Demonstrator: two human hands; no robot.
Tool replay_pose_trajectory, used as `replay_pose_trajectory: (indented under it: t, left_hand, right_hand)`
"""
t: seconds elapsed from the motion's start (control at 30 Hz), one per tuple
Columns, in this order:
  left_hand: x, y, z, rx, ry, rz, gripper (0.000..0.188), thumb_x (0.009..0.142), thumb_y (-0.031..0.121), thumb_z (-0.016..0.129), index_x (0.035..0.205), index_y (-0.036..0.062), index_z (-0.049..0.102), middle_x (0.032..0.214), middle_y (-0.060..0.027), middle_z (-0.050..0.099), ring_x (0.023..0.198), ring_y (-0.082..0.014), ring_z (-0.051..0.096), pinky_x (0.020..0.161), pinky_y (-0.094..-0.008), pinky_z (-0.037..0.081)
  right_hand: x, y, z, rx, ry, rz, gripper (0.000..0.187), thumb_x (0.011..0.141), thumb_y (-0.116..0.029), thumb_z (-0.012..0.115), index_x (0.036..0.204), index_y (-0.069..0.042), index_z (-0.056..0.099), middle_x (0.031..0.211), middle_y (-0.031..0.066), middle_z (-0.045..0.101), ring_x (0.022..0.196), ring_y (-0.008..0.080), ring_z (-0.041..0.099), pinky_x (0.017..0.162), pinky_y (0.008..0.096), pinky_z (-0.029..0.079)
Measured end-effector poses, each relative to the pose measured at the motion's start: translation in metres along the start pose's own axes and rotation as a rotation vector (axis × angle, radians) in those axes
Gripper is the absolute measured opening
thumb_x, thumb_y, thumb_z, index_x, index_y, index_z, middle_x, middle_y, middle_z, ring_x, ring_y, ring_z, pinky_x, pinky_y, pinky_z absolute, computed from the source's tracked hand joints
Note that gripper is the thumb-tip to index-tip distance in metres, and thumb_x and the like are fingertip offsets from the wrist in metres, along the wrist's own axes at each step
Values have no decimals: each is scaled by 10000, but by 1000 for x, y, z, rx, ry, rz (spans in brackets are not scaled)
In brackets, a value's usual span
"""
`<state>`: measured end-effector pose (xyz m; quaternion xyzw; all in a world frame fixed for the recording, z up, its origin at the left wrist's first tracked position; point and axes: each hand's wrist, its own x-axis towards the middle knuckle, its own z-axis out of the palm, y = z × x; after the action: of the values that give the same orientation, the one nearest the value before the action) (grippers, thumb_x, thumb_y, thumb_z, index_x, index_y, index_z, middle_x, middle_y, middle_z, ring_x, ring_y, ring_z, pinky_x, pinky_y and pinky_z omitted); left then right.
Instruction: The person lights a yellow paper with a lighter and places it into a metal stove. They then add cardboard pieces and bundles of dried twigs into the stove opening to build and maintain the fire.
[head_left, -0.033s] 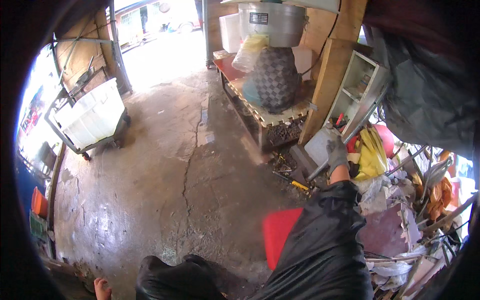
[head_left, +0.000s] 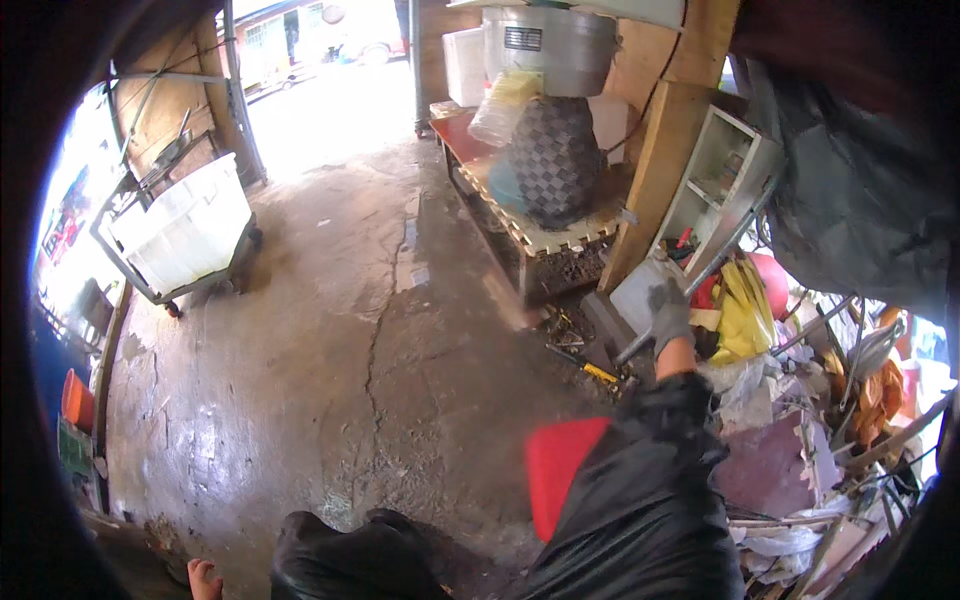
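My right hand [head_left: 670, 318], in a grey glove, reaches forward at the end of a dark sleeve. Its fingers stretch past a thin metal pole [head_left: 632, 349] and over a pale box-like container [head_left: 632, 296]. Whether the palm touches the pole is hidden. Beside the glove lie a crumpled yellow sheet [head_left: 742, 315] and a rounded pink-red thing [head_left: 769, 282]. Bare and mostly cut off by the lower edge, my left hand [head_left: 205, 580] has loosely curled, parted fingers with nothing visible in them. Under my right sleeve shows a red object [head_left: 562, 468], partly covered.
A heap of scrap [head_left: 775, 470] fills the right side, beside an upright pale shelf cabinet [head_left: 715, 170]. A low table [head_left: 465, 150] bears tubs and a checkered bundle [head_left: 553, 160]. A yellow-and-black tool [head_left: 600, 372] lies on the floor. At left stands a wheeled white bin [head_left: 190, 225].
My right hand and forearm have shifted very slightly left. Otherwise the scene looks the same.
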<state>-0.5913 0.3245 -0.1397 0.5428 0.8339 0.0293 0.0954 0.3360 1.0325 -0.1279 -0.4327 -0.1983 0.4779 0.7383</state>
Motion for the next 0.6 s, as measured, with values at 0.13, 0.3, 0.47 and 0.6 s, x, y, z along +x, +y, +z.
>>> replay_pose_trajectory:
  t: [0.13,0.3,0.47,0.6]
  left_hand:
    - [-65,-10,12,2,-42,-80,355,842,251,676,1143,68,633,1285,-205,504,1155,-392,489,979,-514,413]
    - [-166,12,17,-180,295,-277,379,619,-2,614,996,35,631,1053,-196,583,1060,-395,536,955,-450,432]
    - [-263,65,5,-107,344,-500,292,707,112,622,989,49,656,1156,-170,604,1141,-358,528,996,-424,428]
    - [-328,110,4,-191,588,-591,220,773,106,591,979,57,652,1113,-141,619,1105,-317,559,967,-399,450]
  right_hand:
    - [-137,90,5,-341,-499,-126,256,961,-309,529,1011,-77,624,863,56,613,782,174,634,677,342,508]
    - [-390,171,-12,-489,-493,566,355,952,-351,588,1218,-123,528,1045,35,608,948,155,595,821,309,491]
    - [-548,211,10,-195,-766,1274,270,923,-275,607,1147,-132,555,931,63,606,807,183,589,726,313,487]
    - [-547,250,76,-509,-1058,1297,334,934,-294,583,1215,-118,541,942,86,610,793,202,594,705,317,487]
